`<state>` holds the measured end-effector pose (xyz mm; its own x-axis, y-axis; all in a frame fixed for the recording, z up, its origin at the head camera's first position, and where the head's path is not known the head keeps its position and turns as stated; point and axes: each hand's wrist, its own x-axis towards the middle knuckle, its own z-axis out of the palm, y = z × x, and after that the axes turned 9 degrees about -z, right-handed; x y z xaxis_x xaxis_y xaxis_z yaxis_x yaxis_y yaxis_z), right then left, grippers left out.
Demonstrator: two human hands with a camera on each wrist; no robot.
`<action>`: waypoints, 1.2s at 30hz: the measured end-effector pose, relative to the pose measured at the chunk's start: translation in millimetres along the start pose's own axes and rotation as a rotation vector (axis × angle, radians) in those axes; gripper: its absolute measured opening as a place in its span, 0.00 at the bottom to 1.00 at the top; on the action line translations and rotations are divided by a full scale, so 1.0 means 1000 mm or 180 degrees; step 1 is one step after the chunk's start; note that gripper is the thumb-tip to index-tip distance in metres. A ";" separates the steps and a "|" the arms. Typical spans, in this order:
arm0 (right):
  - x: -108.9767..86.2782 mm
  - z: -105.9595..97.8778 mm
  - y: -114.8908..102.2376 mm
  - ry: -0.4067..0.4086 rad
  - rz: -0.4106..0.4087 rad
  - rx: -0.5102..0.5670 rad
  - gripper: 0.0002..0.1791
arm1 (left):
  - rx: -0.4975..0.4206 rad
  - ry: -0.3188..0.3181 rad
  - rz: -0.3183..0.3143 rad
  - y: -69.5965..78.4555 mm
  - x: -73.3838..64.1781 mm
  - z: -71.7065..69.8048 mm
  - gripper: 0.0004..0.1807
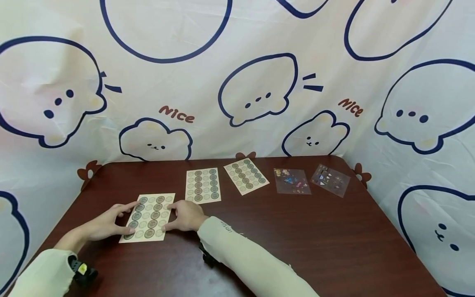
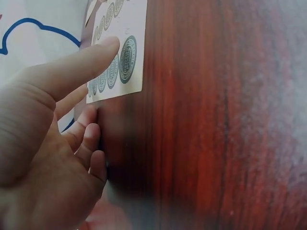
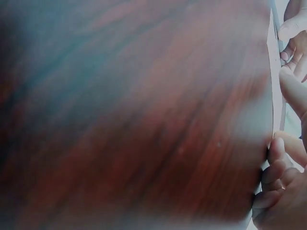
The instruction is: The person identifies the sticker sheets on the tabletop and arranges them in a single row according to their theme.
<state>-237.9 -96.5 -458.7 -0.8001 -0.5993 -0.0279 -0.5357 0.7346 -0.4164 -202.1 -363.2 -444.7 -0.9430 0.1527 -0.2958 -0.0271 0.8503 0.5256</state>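
A cream sticker sheet (image 1: 147, 220) printed with rows of round grey, brown and pale seals lies on the table at left. My left hand (image 1: 102, 222) touches its left side, thumb near the lower corner and index finger near the upper one. Up close in the left wrist view, the thumb of the left hand (image 2: 53, 110) lies straight over the sheet (image 2: 136, 72), the other fingers loosely bent. At the sheet's right edge, the thumb and index finger of my right hand (image 1: 187, 216) rest spread apart. The right wrist view shows the right hand (image 3: 288, 177) partly, at its edge.
Two similar sheets lie behind, one upright (image 1: 203, 185) and one turned (image 1: 246, 176). Farther right are a clear sheet with colourful stickers (image 1: 292, 181) and another clear sheet (image 1: 331, 180). A patterned cloth (image 1: 208, 136) hangs around the dark wooden table (image 1: 315, 231).
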 end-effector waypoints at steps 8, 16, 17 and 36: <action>0.001 0.003 -0.003 0.0112 0.0047 -0.0096 0.36 | -0.0019 -0.0045 -0.0049 -0.003 0.001 0.001 0.52; -0.001 0.003 -0.006 0.0187 0.0055 -0.0211 0.34 | 0.0018 -0.0005 0.0018 -0.004 0.002 0.003 0.51; -0.001 0.003 -0.006 0.0188 0.0056 -0.0214 0.33 | 0.0023 -0.0008 0.0013 -0.003 0.002 0.003 0.51; 0.004 0.006 -0.004 0.0189 0.0090 -0.0192 0.32 | 0.0122 0.0057 -0.0012 0.004 0.001 0.002 0.48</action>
<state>-237.4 -103.4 -462.9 -0.8287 -0.5594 0.0159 -0.5266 0.7698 -0.3606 -202.5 -358.5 -444.2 -0.9487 0.1408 -0.2832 -0.0183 0.8695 0.4936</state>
